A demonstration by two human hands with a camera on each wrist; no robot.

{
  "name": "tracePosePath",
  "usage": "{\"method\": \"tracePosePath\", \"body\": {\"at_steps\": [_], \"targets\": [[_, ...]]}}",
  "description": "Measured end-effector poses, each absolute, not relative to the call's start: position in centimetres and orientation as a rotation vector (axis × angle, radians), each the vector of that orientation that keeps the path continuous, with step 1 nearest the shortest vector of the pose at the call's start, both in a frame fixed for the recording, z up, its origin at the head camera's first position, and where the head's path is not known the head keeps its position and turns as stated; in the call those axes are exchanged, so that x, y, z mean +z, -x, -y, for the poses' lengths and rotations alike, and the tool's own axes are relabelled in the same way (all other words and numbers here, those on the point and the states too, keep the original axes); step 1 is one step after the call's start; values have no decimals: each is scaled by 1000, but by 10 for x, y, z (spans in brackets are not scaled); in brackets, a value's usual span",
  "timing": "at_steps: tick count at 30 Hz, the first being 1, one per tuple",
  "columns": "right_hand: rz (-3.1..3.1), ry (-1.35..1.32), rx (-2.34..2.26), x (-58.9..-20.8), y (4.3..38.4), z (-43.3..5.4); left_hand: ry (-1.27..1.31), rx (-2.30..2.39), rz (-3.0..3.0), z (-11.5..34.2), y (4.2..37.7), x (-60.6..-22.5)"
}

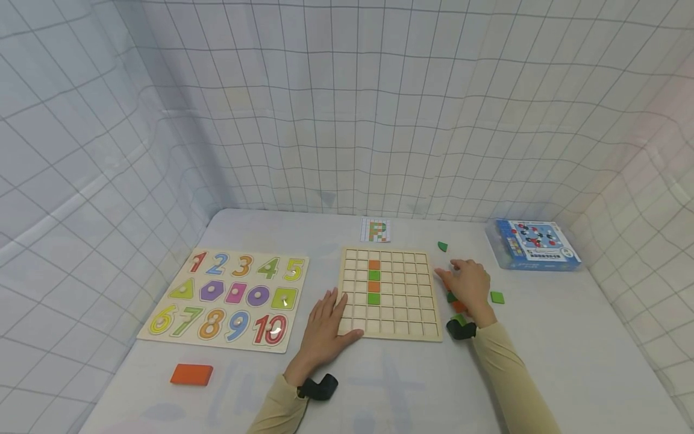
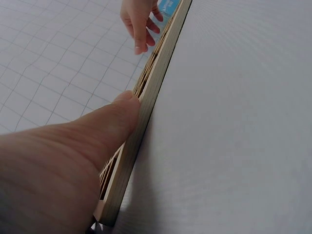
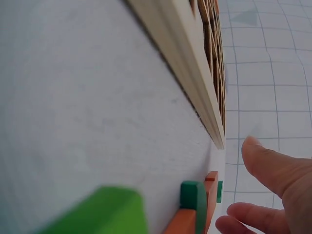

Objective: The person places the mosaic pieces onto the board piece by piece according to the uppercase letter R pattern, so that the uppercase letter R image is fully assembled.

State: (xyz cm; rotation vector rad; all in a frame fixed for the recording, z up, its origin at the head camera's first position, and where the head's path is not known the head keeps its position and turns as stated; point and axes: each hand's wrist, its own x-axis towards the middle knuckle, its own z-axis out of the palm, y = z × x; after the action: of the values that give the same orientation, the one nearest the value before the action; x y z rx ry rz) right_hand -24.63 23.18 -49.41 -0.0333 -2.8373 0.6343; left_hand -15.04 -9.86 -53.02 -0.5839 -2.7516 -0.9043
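A wooden grid board (image 1: 403,295) lies on the table with a column of four-sided orange and green tiles (image 1: 374,281) in its cells. My left hand (image 1: 323,331) rests at the board's lower left corner, fingers straight; in the left wrist view its thumb (image 2: 119,114) lies against the board's edge. Just right of the board, my right hand (image 1: 470,288) hovers over loose orange and green pieces (image 1: 458,306). The right wrist view has its thumb (image 3: 273,165) and fingers apart, with nothing between them. A small pattern card (image 1: 375,229) with coloured squares lies behind the board.
A number-and-shape puzzle board (image 1: 222,301) lies at left, with an orange block (image 1: 192,374) in front of it. A blue boxed set (image 1: 537,244) stands at back right. A green quarter-round piece (image 1: 442,246) and a green square (image 1: 497,297) lie near my right hand.
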Motion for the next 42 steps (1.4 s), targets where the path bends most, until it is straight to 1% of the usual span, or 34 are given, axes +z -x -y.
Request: {"method": "tracePosePath", "body": {"at_steps": [5,22,31,42], "targets": [[2913,80,571,-490,246,-232,584,-914,2746,99,149,-531],[3002,246,668,-484,251,-230,530,-895,2870,98,151,-526],[2950,169,818,-483,251,-231,536,-877,2869,98,152,-528],[2833,93,832,-485,248,-222,534,-889,2874,98,152,-527]]}}
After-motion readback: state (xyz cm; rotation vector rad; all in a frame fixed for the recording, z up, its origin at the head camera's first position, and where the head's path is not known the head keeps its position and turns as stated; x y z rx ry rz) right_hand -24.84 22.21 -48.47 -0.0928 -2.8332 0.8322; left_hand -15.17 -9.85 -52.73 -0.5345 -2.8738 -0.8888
